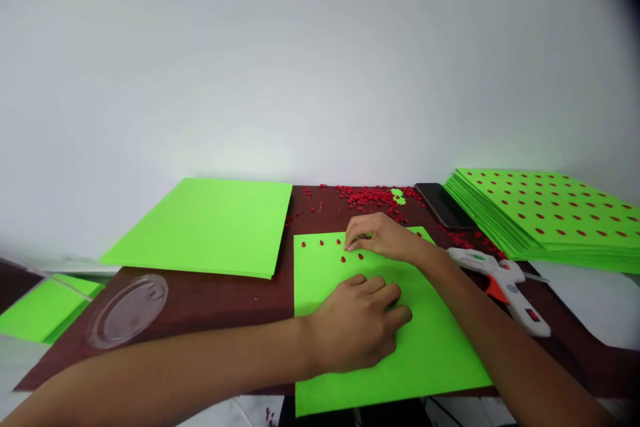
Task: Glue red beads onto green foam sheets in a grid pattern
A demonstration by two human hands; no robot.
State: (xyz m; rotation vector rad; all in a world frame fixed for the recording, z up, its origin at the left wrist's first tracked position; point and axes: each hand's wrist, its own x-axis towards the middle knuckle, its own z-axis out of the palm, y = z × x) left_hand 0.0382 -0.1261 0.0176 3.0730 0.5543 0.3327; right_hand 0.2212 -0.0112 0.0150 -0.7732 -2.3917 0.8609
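A bright green sheet lies in front of me, with several small red drop-shaped pieces on its upper part. At the sheet's top edge, my right hand has thumb and fingertips pinched together and touching the surface, close beside a red piece. Whatever sits between those fingertips is hidden. My left hand rests over the middle of the sheet with its fingers curled in. Its palm faces down, so I cannot make out what it holds, if anything.
Loose red pieces and small green cutouts lie by the wall, beside a black phone. Right are a dotted green stack and a white glue gun. Left are plain green sheets and a clear round lid.
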